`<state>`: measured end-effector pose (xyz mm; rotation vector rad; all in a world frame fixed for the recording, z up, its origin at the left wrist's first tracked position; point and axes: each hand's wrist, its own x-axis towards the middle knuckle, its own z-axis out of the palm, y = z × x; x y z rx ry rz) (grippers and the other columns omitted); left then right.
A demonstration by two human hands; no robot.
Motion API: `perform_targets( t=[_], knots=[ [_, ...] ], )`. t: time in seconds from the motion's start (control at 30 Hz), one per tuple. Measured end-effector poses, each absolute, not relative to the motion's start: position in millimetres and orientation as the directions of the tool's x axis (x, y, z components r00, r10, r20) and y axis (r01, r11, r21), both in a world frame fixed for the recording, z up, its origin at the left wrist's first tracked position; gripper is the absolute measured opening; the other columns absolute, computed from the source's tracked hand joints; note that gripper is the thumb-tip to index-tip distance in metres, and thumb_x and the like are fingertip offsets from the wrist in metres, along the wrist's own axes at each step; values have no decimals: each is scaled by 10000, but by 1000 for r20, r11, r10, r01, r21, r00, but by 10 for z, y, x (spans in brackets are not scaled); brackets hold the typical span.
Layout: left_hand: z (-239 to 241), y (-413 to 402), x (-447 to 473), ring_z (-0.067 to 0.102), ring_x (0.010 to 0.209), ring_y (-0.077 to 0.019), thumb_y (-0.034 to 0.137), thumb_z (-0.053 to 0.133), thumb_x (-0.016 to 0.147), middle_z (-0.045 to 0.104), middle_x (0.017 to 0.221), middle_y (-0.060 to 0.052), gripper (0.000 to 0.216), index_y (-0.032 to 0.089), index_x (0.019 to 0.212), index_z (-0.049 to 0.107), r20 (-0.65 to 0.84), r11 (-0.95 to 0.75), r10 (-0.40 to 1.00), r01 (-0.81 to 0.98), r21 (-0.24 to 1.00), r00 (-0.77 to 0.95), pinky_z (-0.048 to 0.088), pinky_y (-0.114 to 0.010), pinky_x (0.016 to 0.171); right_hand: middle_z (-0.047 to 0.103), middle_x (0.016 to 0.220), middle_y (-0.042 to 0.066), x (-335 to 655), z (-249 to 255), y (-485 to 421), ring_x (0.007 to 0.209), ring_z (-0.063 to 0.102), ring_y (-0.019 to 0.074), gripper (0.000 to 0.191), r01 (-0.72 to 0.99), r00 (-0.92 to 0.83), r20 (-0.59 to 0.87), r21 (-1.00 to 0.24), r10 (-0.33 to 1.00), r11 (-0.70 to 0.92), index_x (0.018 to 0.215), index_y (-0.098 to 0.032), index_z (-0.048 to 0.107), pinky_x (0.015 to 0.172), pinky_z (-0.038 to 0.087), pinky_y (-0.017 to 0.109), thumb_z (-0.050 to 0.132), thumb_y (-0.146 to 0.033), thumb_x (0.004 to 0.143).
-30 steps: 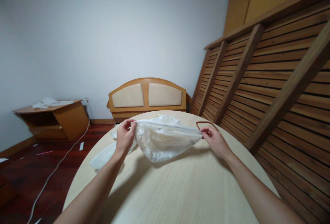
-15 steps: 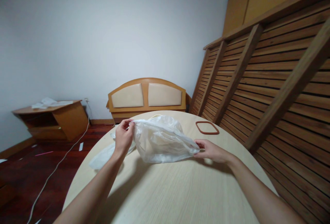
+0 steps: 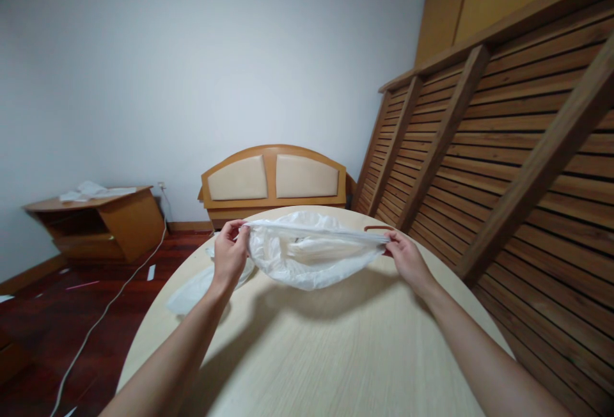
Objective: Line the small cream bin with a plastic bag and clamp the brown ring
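Round table (image 3: 336, 353), plastic bag (image 3: 311, 267) pulled taut again, right hand (image 3: 407, 262) raised

The ring (image 3: 375, 228) is mostly hidden behind the bag (image 3: 307, 263) and right hand (image 3: 407, 258). What lies inside the bag cannot be made out.

Middle: round pale wooden surface (image 3: 336, 353)
Back: padded orange wooden headboard (image 3: 274, 177)
Left: low wooden cabinet (image 3: 103, 222)
Floor: thin white cable (image 3: 110, 305)
Right: leaning brown slatted panels (image 3: 503, 148)
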<state>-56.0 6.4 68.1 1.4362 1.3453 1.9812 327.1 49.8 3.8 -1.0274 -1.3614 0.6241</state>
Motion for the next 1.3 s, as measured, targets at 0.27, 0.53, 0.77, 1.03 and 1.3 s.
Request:
perform_targets(
  t=[0.27,0.53,0.77,1.03,1.3],
  knots=[
    [699,62,-589,434,441,-59,352,646,781,577,701,35,260,153,946,669,575,-597,663,125,792,-480,375,-168,355,682,698,1,3316,92,454,502,597,129,392,154,256,544,-839,799,522,916,-202,601,474,519,256,744,-530,756],
    [679,76,-610,465,439,-64,240,597,727,574,643,43,134,156,810,661,554,-656,655,-22,755,-514,389,-169,360,704,732,-3,3348,141,446,583,669,151,502,-128,343,446,-850,827,511,910,-207,637,553,596,289,866,-543,616],
    [657,35,-559,595,541,-100,182,603,739,663,637,14,307,139,1022,713,653,-667,656,114,736,-378,461,-174,463,703,821,-13,3417,155,495,687,654,93,516,-308,492,376,-768,785,562,891,-206,684,627,578,192,927,-483,530],
    [665,22,-526,643,604,-128,351,706,785,680,691,-10,333,140,1042,712,640,-617,689,189,764,-341,485,-195,483,697,866,-4,3491,111,552,768,660,99,499,-364,504,337,-752,795,550,891,-207,705,670,573,184,944,-427,512],
    [645,101,-614,646,630,-130,372,695,789,649,724,-8,286,146,964,684,615,-573,635,249,781,-467,491,-186,485,686,855,0,3434,104,534,771,654,117,404,-253,524,381,-784,762,567,866,-200,723,687,580,231,914,-351,543]
  ],
)
